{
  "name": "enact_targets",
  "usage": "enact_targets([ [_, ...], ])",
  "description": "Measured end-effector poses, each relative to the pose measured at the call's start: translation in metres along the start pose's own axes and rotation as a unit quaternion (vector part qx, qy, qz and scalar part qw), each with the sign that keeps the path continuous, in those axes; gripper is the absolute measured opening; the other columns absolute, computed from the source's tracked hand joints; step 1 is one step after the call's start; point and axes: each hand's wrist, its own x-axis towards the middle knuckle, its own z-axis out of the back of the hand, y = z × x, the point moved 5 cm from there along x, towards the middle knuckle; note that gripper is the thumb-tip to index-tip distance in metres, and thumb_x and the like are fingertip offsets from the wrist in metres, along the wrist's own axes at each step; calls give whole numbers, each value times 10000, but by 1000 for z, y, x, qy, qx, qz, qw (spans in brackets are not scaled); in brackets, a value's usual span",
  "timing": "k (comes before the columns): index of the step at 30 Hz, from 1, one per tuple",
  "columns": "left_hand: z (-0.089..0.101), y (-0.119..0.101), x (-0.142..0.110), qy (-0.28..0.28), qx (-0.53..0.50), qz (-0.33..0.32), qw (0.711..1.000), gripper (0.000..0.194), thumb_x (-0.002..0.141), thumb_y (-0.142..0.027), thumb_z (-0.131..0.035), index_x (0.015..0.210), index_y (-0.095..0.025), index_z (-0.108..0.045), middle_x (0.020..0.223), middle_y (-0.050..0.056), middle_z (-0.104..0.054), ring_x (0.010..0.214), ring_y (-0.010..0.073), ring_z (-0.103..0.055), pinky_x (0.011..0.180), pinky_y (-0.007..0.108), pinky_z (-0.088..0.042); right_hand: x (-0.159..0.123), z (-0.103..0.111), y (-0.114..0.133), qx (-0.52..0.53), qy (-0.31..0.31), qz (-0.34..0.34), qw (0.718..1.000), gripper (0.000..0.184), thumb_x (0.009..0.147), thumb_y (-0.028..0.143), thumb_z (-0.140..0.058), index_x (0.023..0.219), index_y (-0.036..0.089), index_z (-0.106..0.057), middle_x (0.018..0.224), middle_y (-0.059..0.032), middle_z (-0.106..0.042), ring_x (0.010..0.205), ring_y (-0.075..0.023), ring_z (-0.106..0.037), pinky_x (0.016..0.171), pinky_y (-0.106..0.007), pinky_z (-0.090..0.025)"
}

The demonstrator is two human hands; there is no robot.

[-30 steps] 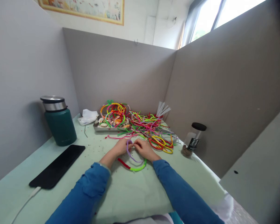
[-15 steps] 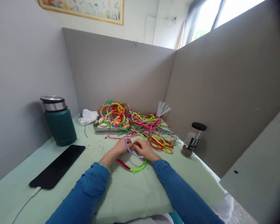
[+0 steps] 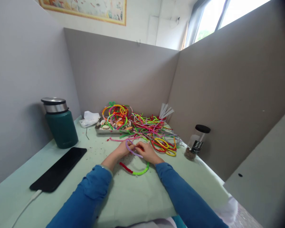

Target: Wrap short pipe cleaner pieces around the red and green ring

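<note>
A purple pipe cleaner (image 3: 134,153) curves in a loop out of the pinched fingers of my left hand (image 3: 123,149), its loose end pointing toward my right hand. Opposite it, my right hand (image 3: 146,151) is closed, fingertips almost meeting those of the left. Below both hands a curved headband (image 3: 140,173) wound in fuzzy red and bright green arcs over the table. Its green end passes out of sight under my right hand, and a bit of red shows by those fingers. The fingertips hide exactly where the purple piece is gripped.
Behind my hands lie a metal tray (image 3: 114,131) of shells and fuzzy hoops, a heap of pipe cleaners (image 3: 149,125), and scissors (image 3: 148,136) partly buried. A green bottle (image 3: 61,126) and phone (image 3: 59,169) are left; a jar (image 3: 197,142) stands right. Grey partitions (image 3: 123,69) surround the table.
The purple pipe cleaner's loop and loose end have shifted left and slightly up. Both hands stay almost in place, and the red-and-green headband has barely moved.
</note>
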Motion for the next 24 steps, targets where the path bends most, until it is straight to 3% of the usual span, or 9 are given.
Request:
enact_targets([
  [8, 2, 6, 3, -23, 74, -2, 997, 330, 737, -391, -514, 508, -154, -526, 339, -16, -398, 339, 78, -337, 390, 219, -240, 0, 0, 0, 2, -2, -8, 1000, 107, 816, 256, -529, 809, 185, -609, 655, 3, -578, 576, -111, -470, 554, -219, -327],
  [15, 9, -8, 1, -78, 178, -35, 980, 331, 735, -380, -470, 521, -146, -565, 401, -10, -473, 448, 97, -419, 463, 207, -279, 0, -2, -4, 1, -8, -10, 1000, 109, 816, 243, -518, 800, 185, -608, 671, 0, -591, 588, -111, -483, 555, -218, -323],
  [21, 14, -9, 0, -109, 129, -44, 985, 368, 752, -441, -460, 635, -133, -623, 506, 9, -555, 502, 117, -484, 498, 212, -334, 2, -4, -11, 3, -16, -8, 1000, 105, 814, 234, -508, 789, 185, -598, 696, 6, -597, 611, -109, -493, 572, -216, -330],
  [24, 11, -5, 1, -87, 93, -59, 990, 380, 747, -468, -477, 674, -128, -629, 472, -15, -508, 462, 108, -456, 474, 212, -329, 2, -5, -13, 9, -20, -9, 1000, 106, 811, 221, -504, 796, 184, -601, 691, 7, -593, 610, -108, -490, 571, -215, -333],
])
